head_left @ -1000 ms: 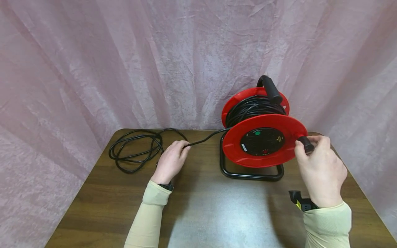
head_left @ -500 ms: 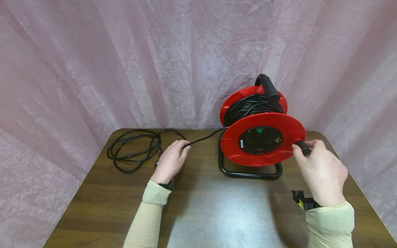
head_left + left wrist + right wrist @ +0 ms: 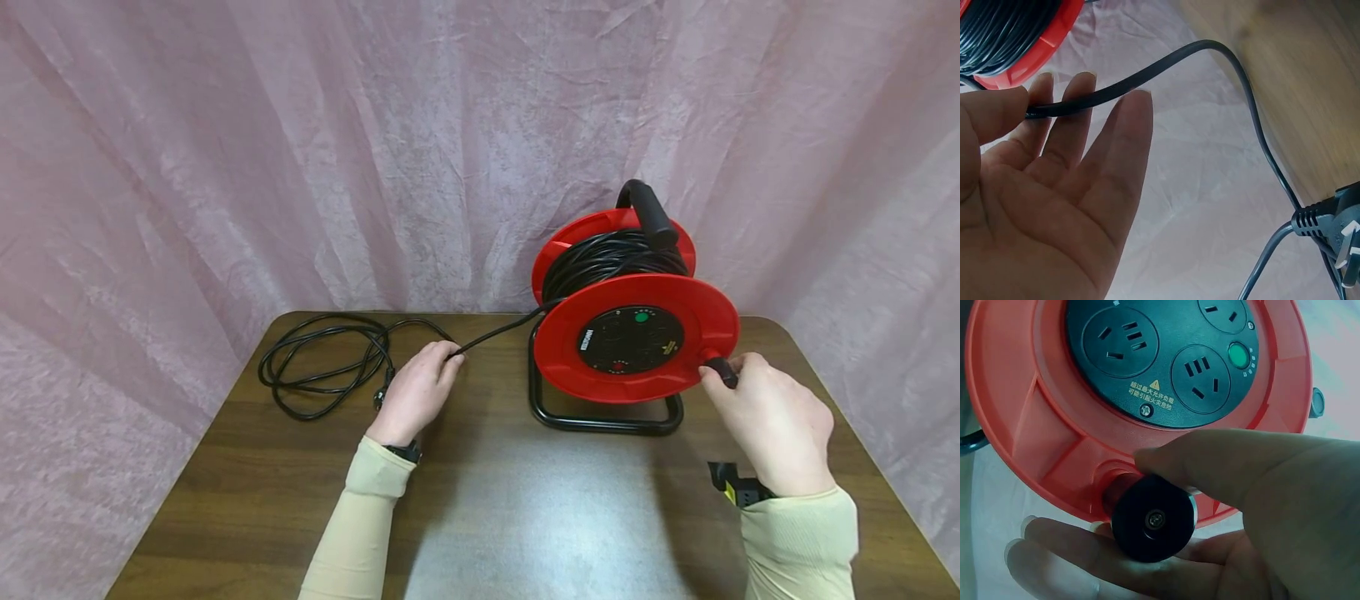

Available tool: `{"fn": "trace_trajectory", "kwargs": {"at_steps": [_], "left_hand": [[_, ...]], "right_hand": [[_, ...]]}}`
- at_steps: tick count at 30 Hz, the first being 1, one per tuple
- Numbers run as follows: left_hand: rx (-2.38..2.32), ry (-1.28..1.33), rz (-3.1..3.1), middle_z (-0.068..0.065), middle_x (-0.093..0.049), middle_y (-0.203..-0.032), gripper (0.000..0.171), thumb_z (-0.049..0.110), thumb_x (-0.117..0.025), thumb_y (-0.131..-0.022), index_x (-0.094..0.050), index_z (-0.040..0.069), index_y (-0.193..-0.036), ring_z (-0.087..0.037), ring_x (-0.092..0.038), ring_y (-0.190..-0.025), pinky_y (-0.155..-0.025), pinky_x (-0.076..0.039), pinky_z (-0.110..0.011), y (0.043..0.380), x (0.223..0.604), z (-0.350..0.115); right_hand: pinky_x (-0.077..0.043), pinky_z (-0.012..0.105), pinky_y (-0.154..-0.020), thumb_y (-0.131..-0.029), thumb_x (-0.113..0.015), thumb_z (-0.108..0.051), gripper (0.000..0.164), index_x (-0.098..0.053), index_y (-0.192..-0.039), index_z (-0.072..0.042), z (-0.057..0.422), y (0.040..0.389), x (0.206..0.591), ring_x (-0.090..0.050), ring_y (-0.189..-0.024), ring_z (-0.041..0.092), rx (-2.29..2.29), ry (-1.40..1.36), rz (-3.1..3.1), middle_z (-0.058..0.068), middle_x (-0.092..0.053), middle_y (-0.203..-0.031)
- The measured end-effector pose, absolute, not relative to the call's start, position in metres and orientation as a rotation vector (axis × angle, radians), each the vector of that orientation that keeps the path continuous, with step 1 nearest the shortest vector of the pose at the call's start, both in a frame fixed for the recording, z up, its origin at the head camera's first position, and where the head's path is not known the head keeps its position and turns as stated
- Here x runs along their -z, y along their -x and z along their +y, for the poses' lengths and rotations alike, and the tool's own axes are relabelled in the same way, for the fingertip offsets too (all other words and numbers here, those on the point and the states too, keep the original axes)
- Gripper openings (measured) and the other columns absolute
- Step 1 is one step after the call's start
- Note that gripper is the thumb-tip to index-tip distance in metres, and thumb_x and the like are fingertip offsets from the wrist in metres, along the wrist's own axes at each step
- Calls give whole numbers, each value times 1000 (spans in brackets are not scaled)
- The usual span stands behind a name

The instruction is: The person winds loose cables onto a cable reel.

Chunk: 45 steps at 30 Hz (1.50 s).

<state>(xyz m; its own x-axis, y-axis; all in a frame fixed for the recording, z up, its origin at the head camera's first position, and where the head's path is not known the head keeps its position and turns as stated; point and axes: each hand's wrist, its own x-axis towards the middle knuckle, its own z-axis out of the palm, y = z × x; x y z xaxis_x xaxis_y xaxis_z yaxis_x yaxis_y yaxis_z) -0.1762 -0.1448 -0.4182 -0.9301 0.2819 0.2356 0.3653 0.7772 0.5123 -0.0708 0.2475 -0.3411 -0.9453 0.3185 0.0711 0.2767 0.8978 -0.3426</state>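
A red cable reel [image 3: 558, 362] with black cable wound on its drum stands on a black tube frame [image 3: 600, 427]. My right hand [image 3: 776, 425] grips the reel's black crank knob [image 3: 1154, 519], thumb on top and fingers beneath. A length of black cable [image 3: 498, 332] runs left from the drum to my left hand [image 3: 414, 387]. In the left wrist view the cable [image 3: 1116, 90] lies pinched between thumb and fingers, then bends away to the right. Close beside that hand lies the cable's plug [image 3: 1335, 225], its metal pins showing.
Loose loops of cable [image 3: 306, 417] lie at the table's back left. The wooden table [image 3: 217, 508] ends at a pink curtain [image 3: 420, 150] behind. A black carrying handle [image 3: 654, 218] rises above the reel. Sockets and a green button [image 3: 1239, 356] sit on the reel's face.
The reel has turned clockwise, its knob and my right hand moving down and left. My left hand stays nearly in place on the cable. More of the plug shows beside it.
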Motion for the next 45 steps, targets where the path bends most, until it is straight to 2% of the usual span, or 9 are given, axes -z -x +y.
{"fn": "trace_trajectory", "kwargs": {"at_steps": [4, 7, 12, 18, 22, 26, 34, 40, 45], "left_hand": [[880, 533, -2826, 2, -62, -105, 23, 29, -49, -106, -64, 13, -115, -14, -57, -86, -77, -49, -37, 176, 419, -143], [885, 542, -2823, 2, -62, -103, 22, 27, -49, -106, -63, 13, -114, -15, -57, -87, -79, -49, -37, 176, 420, -142], [886, 563, -2800, 4, -61, -100, 19, 25, -51, -106, -64, 13, -111, -14, -56, -87, -78, -48, -37, 176, 420, -141], [905, 560, -2776, 6, -60, -96, 18, 28, -51, -105, -65, 17, -105, -14, -54, -82, -73, -46, -35, 175, 418, -139], [954, 551, -2777, 8, -59, -95, 19, 31, -48, -106, -63, 19, -106, -14, -53, -77, -67, -46, -34, 175, 416, -137], [953, 548, -2764, 8, -60, -98, 19, 31, -47, -107, -63, 20, -109, -13, -54, -80, -70, -47, -35, 176, 415, -137], [980, 551, -2734, 8, -61, -102, 18, 28, -48, -106, -63, 18, -111, -10, -57, -87, -76, -49, -35, 178, 415, -136], [1034, 553, -2737, 5, -64, -99, 18, 28, -48, -107, -62, 18, -112, -11, -57, -82, -73, -48, -35, 177, 415, -134], [1026, 555, -2737, 4, -62, -103, 17, 24, -48, -107, -62, 17, -113, -11, -55, -85, -74, -47, -34, 177, 417, -132]], "right_hand": [[-34, 42, -44, -98, -46, -48, 42, -58, -80, -12, 248, 70, 342, -51, -57, 24, -490, 448, -2955, 3, -49, -61], [-32, 42, -43, -99, -45, -48, 45, -52, -72, -14, 248, 69, 342, -48, -55, 24, -477, 439, -2962, 3, -46, -59], [-32, 42, -43, -99, -44, -48, 46, -49, -68, -13, 248, 69, 343, -46, -54, 24, -474, 422, -2990, 2, -45, -59], [-33, 42, -44, -98, -45, -45, 45, -48, -68, -12, 250, 72, 347, -46, -54, 23, -474, 388, -3059, 3, -45, -59], [-35, 42, -45, -98, -46, -45, 44, -51, -74, -8, 250, 73, 349, -48, -55, 24, -474, 379, -3088, 4, -47, -60], [-36, 42, -44, -98, -50, -46, 45, -52, -78, -6, 250, 73, 351, -49, -52, 24, -470, 355, -3079, 5, -49, -60], [-36, 43, -41, -94, -57, -47, 46, -53, -76, -4, 248, 75, 357, -48, -48, 24, -433, 296, -3043, 5, -49, -55], [-36, 43, -40, -92, -62, -47, 47, -54, -78, -3, 246, 74, 362, -47, -46, 24, -418, 253, -3029, 4, -49, -53], [-36, 42, -40, -93, -64, -46, 45, -53, -80, -3, 244, 76, 368, -47, -46, 24, -408, 187, -3057, 3, -48, -53]]}}
